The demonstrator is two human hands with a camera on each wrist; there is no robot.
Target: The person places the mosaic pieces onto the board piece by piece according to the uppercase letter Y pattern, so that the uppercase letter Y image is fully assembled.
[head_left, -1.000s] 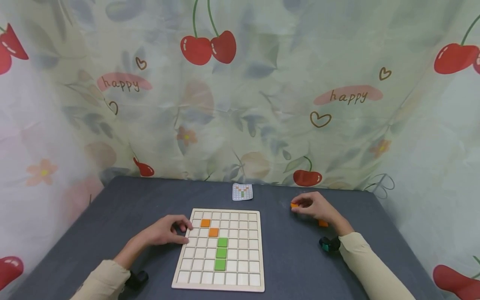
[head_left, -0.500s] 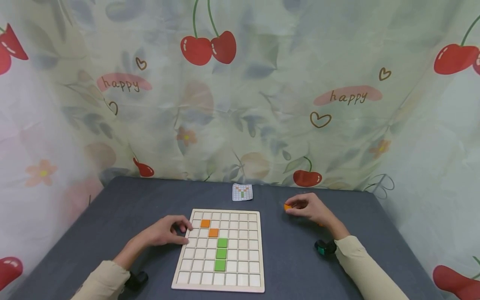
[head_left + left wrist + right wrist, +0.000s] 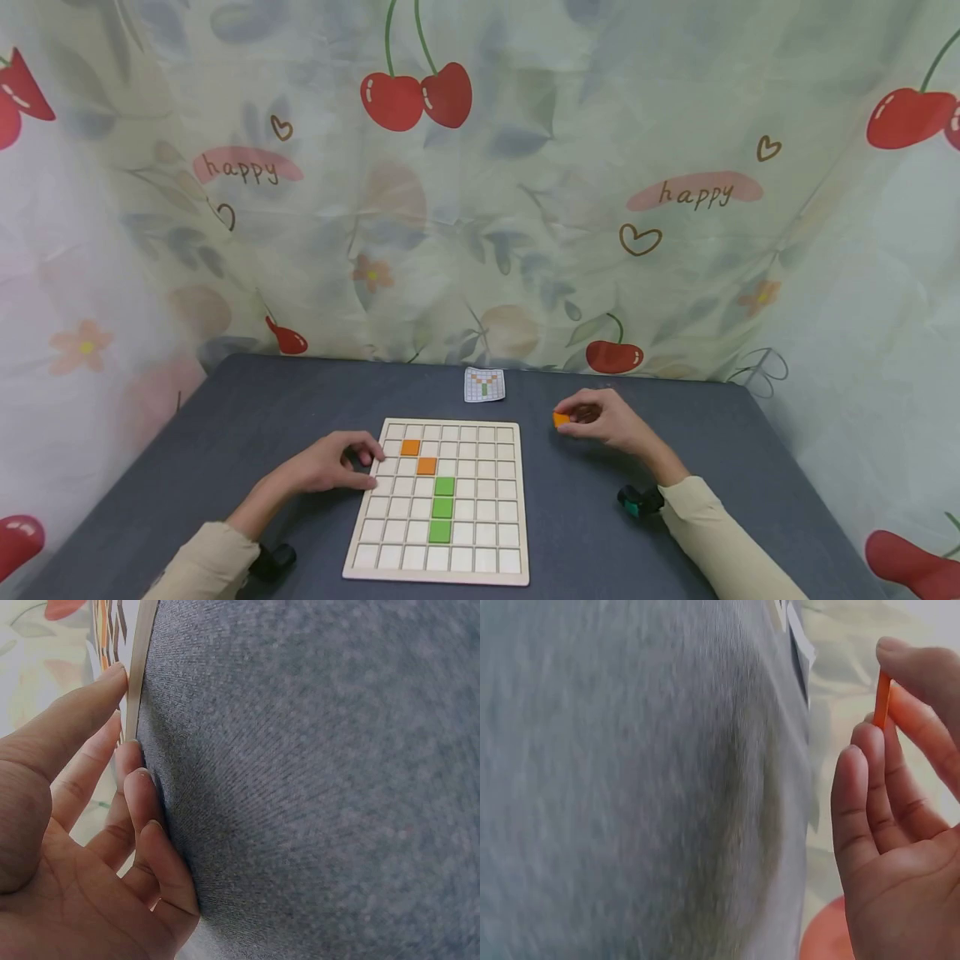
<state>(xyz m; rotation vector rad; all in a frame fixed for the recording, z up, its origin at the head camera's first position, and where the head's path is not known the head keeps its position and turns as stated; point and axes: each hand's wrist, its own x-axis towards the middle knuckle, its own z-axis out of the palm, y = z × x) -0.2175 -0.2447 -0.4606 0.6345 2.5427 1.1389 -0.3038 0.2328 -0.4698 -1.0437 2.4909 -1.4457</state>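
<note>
A pale wooden grid board [image 3: 491, 577] lies on the table, with white squares in its frame. Two orange tiles [image 3: 410, 447] step diagonally down its upper left, and a column of green tiles [image 3: 442, 507] runs below them. My left hand [image 3: 332, 461] rests at the board's left edge; in the left wrist view the thumb tip [image 3: 116, 671] touches the rim. To the right of the board, my right hand [image 3: 609, 421] pinches an orange tile [image 3: 561, 420] between thumb and fingers. The right wrist view shows this thin tile [image 3: 882, 701] edge-on.
A small printed pattern card [image 3: 484, 385] lies beyond the board near the table's back edge. The table [image 3: 300, 392] has a dark grey cloth cover. Patterned curtains [image 3: 480, 208] hang behind and at both sides. Each wrist wears a black camera [image 3: 640, 502].
My right hand has moved left toward the board with the orange tile. Another orange tile seen beside that wrist earlier is now hidden by the arm. My left hand stays put.
</note>
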